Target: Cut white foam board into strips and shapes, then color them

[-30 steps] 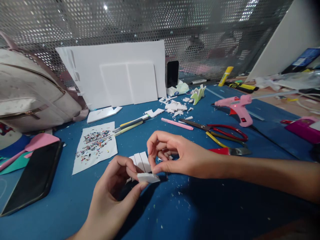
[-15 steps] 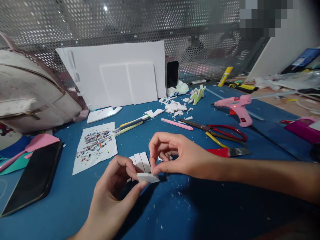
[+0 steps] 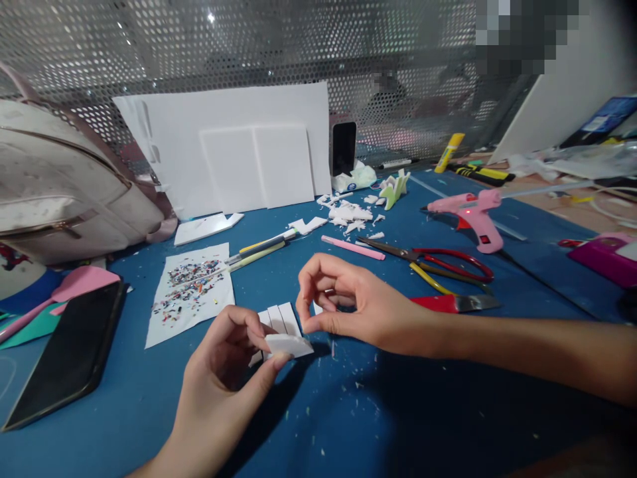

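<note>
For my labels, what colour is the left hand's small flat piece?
The piece is white, head view.

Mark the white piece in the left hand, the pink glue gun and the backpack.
White piece (image 3: pixel 289 345): head view, middle of its face.
Pink glue gun (image 3: pixel 480 214): head view, body above the handle.
Backpack (image 3: pixel 74 180): head view, front panel.

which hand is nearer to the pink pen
Right. The right hand is just on the near side of the pink pen; the left hand is farther off, toward the viewer and to the left.
</note>
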The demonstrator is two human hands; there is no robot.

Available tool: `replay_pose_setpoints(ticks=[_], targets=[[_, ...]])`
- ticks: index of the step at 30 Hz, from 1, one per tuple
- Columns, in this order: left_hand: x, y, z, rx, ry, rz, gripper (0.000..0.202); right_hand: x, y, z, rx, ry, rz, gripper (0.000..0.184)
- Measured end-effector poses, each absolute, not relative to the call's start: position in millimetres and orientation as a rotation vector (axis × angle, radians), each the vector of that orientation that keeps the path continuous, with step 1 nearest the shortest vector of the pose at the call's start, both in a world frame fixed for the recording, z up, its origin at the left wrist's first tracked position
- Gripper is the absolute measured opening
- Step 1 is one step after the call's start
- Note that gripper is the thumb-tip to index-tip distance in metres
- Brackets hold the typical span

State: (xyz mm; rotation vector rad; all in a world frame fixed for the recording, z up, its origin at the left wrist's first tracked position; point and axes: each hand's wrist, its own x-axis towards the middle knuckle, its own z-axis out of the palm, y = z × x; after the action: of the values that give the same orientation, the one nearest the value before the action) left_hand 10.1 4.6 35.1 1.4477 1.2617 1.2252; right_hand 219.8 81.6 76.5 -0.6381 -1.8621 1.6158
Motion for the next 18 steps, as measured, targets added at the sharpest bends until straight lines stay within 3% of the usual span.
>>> replay_pose_setpoints(ticks=[10,18], targets=[[9.6,4.4,32.6,1.419,1.261,1.213,0.026,219.3,81.6,76.2,-0.691,-1.869,1.619,0.027],[10.6,3.9,34.3,1.421,1.278,1.210,0.026,219.0,75.0,72.3,-0.684,-1.970,1.492,0.018]])
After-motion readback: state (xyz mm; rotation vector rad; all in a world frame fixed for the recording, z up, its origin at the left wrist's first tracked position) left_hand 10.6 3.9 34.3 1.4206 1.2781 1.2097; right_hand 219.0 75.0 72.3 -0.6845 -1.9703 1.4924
